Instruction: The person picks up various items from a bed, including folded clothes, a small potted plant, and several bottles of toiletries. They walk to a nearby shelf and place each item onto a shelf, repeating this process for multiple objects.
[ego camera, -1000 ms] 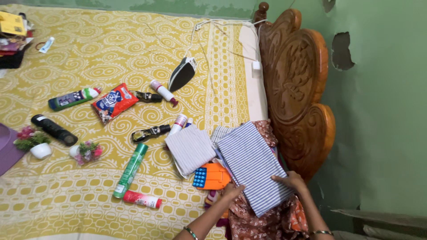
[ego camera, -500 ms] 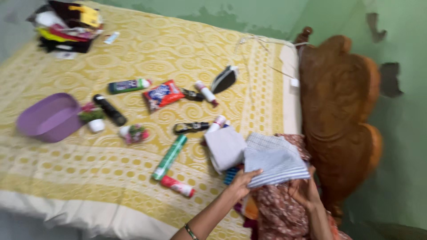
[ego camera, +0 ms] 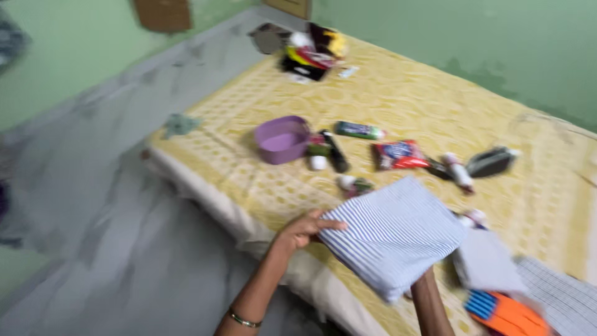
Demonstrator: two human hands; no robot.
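A folded blue-and-white striped cloth (ego camera: 393, 235) is held up over the near edge of the bed, and both hands are on it. My left hand (ego camera: 301, 230) grips its left edge, thumb on top. My right hand is hidden under the cloth's lower right corner; only my right forearm (ego camera: 431, 305) shows. The picture is blurred by motion.
The bed has a yellow patterned sheet (ego camera: 423, 99). On it lie a purple bowl (ego camera: 282, 139), a green bottle (ego camera: 359, 130), a red snack packet (ego camera: 399, 154), a black iron (ego camera: 491, 161), more folded cloths (ego camera: 486, 261) and a pile of things (ego camera: 311, 55) at the far corner. Grey floor (ego camera: 106, 205) lies to the left.
I have lifted the striped cloth off the pile by the headboard and carried it left. The view has swung left, so the headboard is gone and the floor shows.
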